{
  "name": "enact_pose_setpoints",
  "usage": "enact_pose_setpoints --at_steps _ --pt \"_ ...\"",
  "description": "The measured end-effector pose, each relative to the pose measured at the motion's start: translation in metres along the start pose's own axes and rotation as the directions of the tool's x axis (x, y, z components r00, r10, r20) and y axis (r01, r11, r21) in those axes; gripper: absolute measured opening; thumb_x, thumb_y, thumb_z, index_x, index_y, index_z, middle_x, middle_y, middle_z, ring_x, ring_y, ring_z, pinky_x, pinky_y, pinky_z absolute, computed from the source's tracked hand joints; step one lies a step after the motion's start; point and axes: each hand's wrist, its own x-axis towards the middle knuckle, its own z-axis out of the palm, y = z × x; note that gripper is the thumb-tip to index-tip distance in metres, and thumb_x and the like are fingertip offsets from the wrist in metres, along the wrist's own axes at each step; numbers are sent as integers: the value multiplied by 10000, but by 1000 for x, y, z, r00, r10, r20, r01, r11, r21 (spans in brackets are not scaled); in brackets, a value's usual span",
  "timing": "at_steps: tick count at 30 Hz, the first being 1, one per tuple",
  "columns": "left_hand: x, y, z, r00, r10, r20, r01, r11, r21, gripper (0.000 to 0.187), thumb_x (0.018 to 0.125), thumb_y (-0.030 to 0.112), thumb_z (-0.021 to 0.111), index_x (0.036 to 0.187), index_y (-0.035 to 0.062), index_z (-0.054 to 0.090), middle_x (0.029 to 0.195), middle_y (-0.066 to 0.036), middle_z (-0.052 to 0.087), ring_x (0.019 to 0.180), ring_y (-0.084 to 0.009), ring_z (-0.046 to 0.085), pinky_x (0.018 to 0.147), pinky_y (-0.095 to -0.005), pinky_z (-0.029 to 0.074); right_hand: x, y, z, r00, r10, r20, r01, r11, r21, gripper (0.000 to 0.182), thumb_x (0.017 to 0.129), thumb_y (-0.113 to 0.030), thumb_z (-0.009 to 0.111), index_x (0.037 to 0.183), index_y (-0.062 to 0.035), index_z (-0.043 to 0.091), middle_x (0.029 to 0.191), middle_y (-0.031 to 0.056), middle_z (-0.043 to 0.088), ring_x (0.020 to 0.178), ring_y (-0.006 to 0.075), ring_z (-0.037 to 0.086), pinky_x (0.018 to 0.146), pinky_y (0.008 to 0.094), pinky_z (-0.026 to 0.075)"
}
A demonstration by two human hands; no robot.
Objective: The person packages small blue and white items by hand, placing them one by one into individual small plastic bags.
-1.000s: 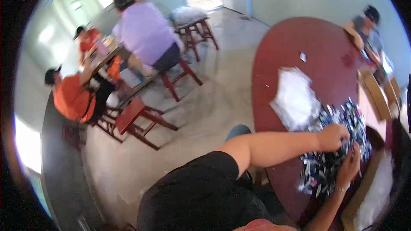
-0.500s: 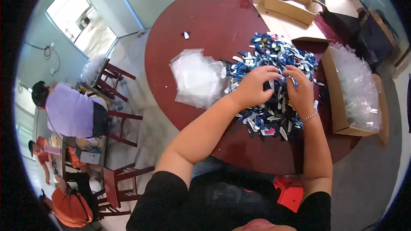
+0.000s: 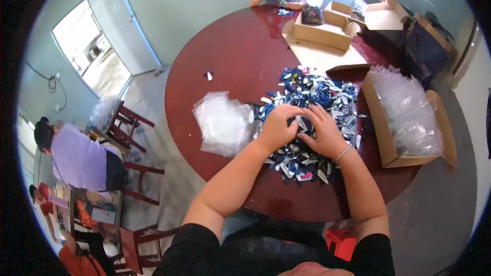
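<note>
Two curled hands, the left hand (image 3: 279, 127) and right hand (image 3: 327, 135), meet over the clips (image 3: 318, 92), right of the bags (image 3: 222, 123); whether either grips a clip, I cannot tell; light fingertip pinches should part pieces without scattering them.

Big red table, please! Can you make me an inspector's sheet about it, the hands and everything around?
Surface: dark red, shiny, rounded table.
Job's things: a spread-out pile of small clips, mostly dark blue, black and white.
Clutter: clear bags left of the pile; cardboard box of clear plastic on the right; open cartons behind.
Grippers: bare left hand and right hand, fingertips close together over the pile; can't tell what they hold.
Cables: looped cable on the left wall; on the table, nothing seen.
Surroundings: open doorway, other people seated.
</note>
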Motion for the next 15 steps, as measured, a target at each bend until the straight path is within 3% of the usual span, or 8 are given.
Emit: enact_pose_setpoints --at_steps 5,6,9,15 --pt "-1 -2 2 1000 -22 -1 22 1000 14 236 752 41 649 986 30 675 1064 -143 668 1017 -304 619 907 -383 476 -1 4 3 1000 -3 3 3 1000 11 617 786 -285 713 1302 -50 468 1310 199 492 1252 395 427 1028 478 361" --pt "-2 -2 2 999 -45 9 44 998 43 247 760 65 658 1004 34 672 1115 -148 649 1060 -310 597 939 -391 453 0 3 2 997 -41 -64 41 999 4 557 770 -237 718 1250 -42 513 1253 200 540 1203 399 473 1011 465 392" --pt "-4 -2 2 996 -91 5 90 991 103 300 774 138 673 1057 40 661 1188 -152 613 1129 -309 554 987 -396 412 0 4 0 997 -14 -70 17 999 43 464 767 -159 709 1194 -40 574 1232 184 559 1189 369 494 1003 424 416" --pt "-7 -7 7 992 -124 34 121 989 85 292 796 156 668 1058 26 663 1161 -170 628 1117 -315 577 971 -381 436 -1 4 -3 994 3 -114 6 997 71 401 765 -119 703 1148 -57 600 1175 153 598 1135 328 542 958 402 453"
